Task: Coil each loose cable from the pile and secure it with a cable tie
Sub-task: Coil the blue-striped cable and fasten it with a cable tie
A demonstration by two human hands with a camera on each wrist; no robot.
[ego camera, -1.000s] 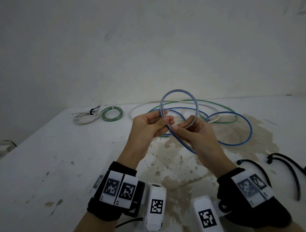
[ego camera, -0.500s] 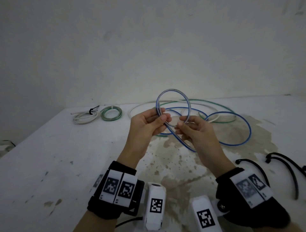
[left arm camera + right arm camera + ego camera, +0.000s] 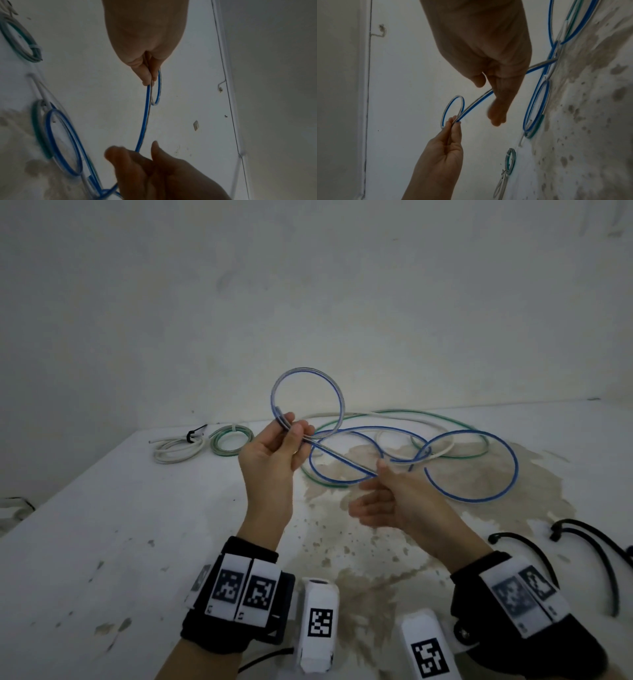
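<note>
The left hand (image 3: 274,455) was raised above the white table (image 3: 102,542), pinching the blue cable (image 3: 479,498) between thumb and fingertips where one small upright loop crossed itself. From that pinch the cable ran down to the right hand (image 3: 394,501), which was lower and nearer the table, fingers loosely extended; the cable passed across its fingers, but whether they gripped it could not be told. The rest of the blue cable lay in wide loops on the stained middle of the table, tangled with a green cable (image 3: 445,417) and a white cable (image 3: 394,419). Bare tabletop lay to the left front, and the wall (image 3: 308,285) met the table's far edge close behind the pile. Near the far left edge sat a tied white coil (image 3: 174,451) just beside a tied green coil (image 3: 231,440); black cable ties (image 3: 599,556) lay at the right, partly cut off by the frame. The left wrist view showed the pinch from below (image 3: 145,75), the loop nearly edge-on. The right wrist view showed the loop open (image 3: 453,111) and a white tie on the green coil (image 3: 510,161), though dim and blurred.
</note>
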